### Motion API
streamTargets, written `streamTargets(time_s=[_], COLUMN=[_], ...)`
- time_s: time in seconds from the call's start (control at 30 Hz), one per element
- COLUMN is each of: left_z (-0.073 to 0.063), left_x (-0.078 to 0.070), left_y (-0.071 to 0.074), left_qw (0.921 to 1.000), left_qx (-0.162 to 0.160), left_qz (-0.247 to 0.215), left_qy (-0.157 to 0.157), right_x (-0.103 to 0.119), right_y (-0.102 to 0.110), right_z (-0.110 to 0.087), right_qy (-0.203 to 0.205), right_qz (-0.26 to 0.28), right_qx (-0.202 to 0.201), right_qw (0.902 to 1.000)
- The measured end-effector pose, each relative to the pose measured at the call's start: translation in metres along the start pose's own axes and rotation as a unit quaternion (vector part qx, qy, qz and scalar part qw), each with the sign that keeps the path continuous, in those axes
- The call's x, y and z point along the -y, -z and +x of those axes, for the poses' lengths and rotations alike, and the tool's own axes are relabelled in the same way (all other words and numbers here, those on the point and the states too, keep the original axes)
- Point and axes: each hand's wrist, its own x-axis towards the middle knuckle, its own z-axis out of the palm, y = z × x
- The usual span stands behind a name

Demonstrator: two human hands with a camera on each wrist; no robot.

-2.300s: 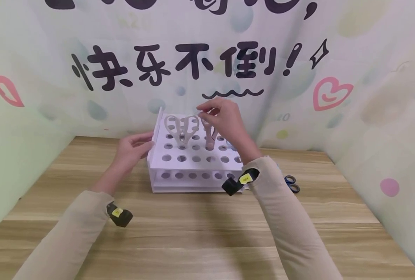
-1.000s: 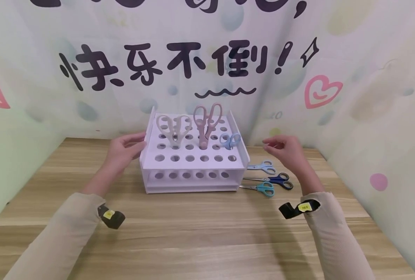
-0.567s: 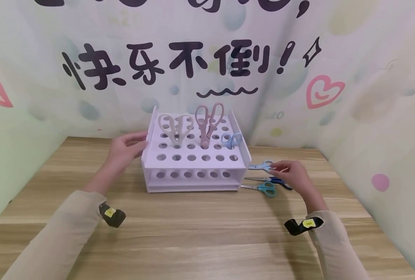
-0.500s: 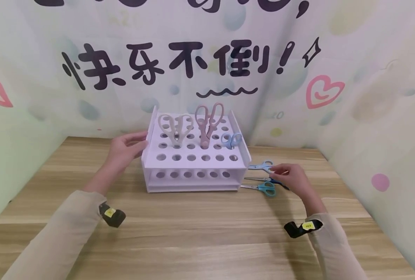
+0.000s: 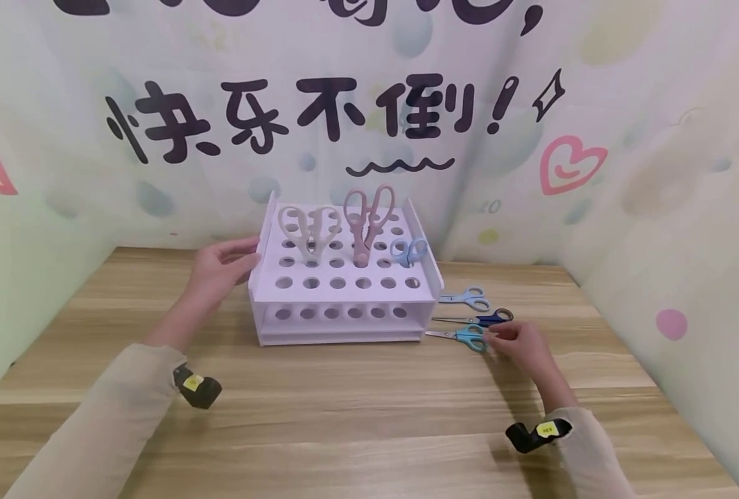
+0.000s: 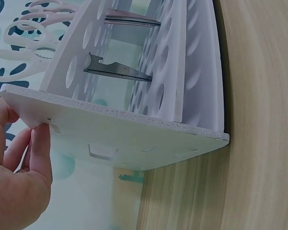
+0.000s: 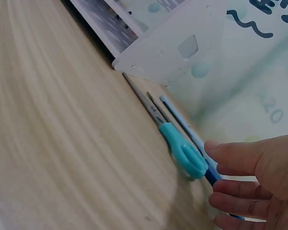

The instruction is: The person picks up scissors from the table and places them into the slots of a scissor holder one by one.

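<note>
My left hand (image 5: 216, 270) touches the outer face of the white rack's (image 5: 344, 292) left side panel, its fingertips at the panel's edge in the left wrist view. Three pairs of scissors stand upright in the rack's holes, handles up: whitish scissors (image 5: 312, 253), pink scissors (image 5: 361, 246) and small light-blue scissors (image 5: 408, 258). On the table to the right lie light-blue scissors (image 5: 469, 299), dark-blue scissors (image 5: 485, 320) and teal scissors (image 7: 182, 153). My right hand (image 5: 525, 346) is right by the teal handle, thumb and fingers spread apart in the right wrist view.
The wooden table (image 5: 344, 416) runs up to a printed cloth backdrop (image 5: 507, 187) behind the rack. Cloth walls also stand at the left and right. Blades of the standing scissors show inside the rack in the left wrist view.
My right hand has let go of the pink scissors in the rack and moved right and down, past the light-blue and dark-blue scissors, to the teal ones. My left hand stays at the rack.
</note>
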Motion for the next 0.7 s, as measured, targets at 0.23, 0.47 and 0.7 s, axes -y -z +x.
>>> streamTargets(time_s=[0.23,0.47,0.7], left_z=[0.000,-0.001,-0.001], left_x=[0.000,0.001,0.000], left_y=[0.000,-0.001,0.000], left_qw=[1.0000,1.0000,0.9999], left_qx=[0.000,0.000,-0.008], left_qz=[0.001,0.004,0.003], left_qy=[-0.002,0.005,0.007], right_x=[-0.006,-0.010,-0.008], right_y=[-0.013,-0.024,-0.031], right_z=[-0.008,-0.017,-0.019], right_qy=[0.007,-0.007,-0.002], right_qz=[0.017,0.021,0.014], right_qx=[-0.030,-0.053,-0.085], right_qw=[0.9994,0.9984,0.9963])
